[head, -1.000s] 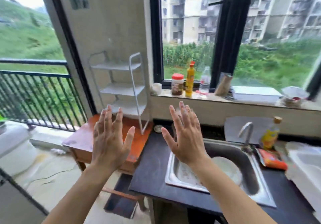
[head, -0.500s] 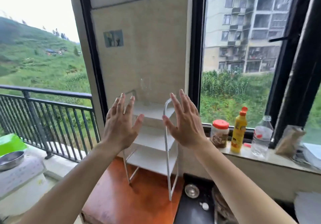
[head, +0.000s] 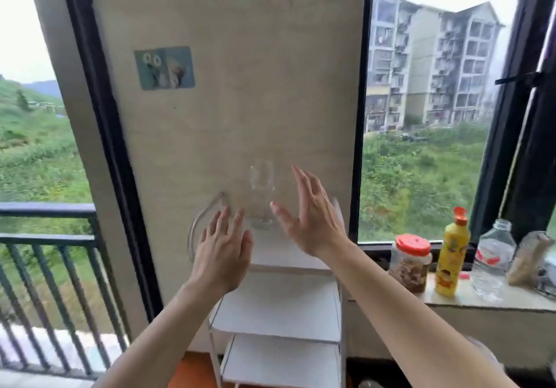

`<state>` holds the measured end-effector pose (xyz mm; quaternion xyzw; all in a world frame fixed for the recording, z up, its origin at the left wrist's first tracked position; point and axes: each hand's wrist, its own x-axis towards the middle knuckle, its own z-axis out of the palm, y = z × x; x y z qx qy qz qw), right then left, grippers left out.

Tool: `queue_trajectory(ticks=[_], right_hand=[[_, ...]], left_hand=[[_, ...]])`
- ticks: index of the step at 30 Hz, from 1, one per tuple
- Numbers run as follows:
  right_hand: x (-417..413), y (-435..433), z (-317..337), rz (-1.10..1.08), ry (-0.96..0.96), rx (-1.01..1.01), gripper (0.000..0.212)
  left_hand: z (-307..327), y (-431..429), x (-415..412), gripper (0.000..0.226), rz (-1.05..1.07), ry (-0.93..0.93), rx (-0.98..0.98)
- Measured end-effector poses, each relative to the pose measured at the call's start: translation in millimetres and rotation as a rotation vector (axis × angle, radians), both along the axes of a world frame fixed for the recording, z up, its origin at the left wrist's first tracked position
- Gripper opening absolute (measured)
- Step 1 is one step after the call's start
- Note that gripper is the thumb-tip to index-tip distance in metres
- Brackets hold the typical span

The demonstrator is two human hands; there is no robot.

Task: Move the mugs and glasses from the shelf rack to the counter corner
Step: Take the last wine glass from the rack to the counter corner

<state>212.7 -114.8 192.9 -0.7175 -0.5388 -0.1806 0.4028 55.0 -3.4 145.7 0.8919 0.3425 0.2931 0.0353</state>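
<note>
A clear drinking glass (head: pixel 261 195) stands upright on the top shelf of a white three-tier shelf rack (head: pixel 279 306) against the beige wall. My left hand (head: pixel 222 249) is raised with fingers spread, below and to the left of the glass, holding nothing. My right hand (head: pixel 310 216) is open just to the right of the glass, palm turned toward it, not touching it. The two lower shelves of the rack look bare. No mug is in view.
On the window sill (head: pixel 493 300) at the right stand a red-lidded jar (head: pixel 410 262), a yellow bottle (head: pixel 451 252), a clear plastic bottle (head: pixel 493 258) and a bag. A black balcony railing (head: pixel 48 237) is at the left. An orange-brown table top (head: pixel 192 372) lies under the rack.
The view has tilted upward and come closer to the rack; the sink and counter have dropped out of view. Both hands have come up near the glass on the top shelf.
</note>
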Motion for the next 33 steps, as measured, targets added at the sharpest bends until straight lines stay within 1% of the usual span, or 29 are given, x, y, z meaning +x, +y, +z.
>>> queue_trajectory(ticks=[3, 6, 8, 10, 13, 16, 18, 22, 25, 27, 30, 33], right_hand=[[1, 40, 4, -0.035, 0.065, -0.025, 0.086], [4, 76, 5, -0.060, 0.168, 0.014, 0.089], [5, 94, 6, -0.056, 0.240, 0.044, 0.093], [7, 111, 5, -0.059, 0.293, 0.039, 0.098], [6, 125, 3, -0.100, 0.309, 0.028, 0.103], [6, 131, 1, -0.112, 0.292, 0.041, 0.097], [8, 130, 2, -0.082, 0.298, 0.054, 0.093], [5, 116, 8, -0.033, 0.292, 0.116, 0.091], [-1, 98, 17, -0.052, 0.262, 0.183, 0.094], [-8, 84, 27, -0.037, 0.278, 0.232, 0.098], [-21, 57, 40, -0.035, 0.264, 0.290, 0.101], [-33, 27, 50, -0.021, 0.217, 0.347, 0.091]], left_hand=[[-9, 26, 6, 0.056, -0.040, 0.044, -0.040], [-18, 44, 9, 0.051, -0.039, 0.118, -0.075], [-21, 50, 12, 0.045, -0.015, 0.195, -0.034], [-23, 52, 15, 0.041, -0.007, 0.230, -0.004], [-27, 51, 16, 0.045, -0.001, 0.225, 0.024], [-27, 52, 15, 0.048, 0.015, 0.228, 0.025], [-26, 51, 15, 0.047, 0.015, 0.228, 0.022], [-25, 50, 15, 0.043, 0.014, 0.231, 0.013], [-21, 50, 15, 0.038, 0.013, 0.240, 0.000], [-19, 49, 15, 0.034, 0.018, 0.247, -0.018], [-15, 46, 13, 0.035, 0.015, 0.263, -0.047], [-10, 44, 11, 0.037, -0.006, 0.266, -0.091]])
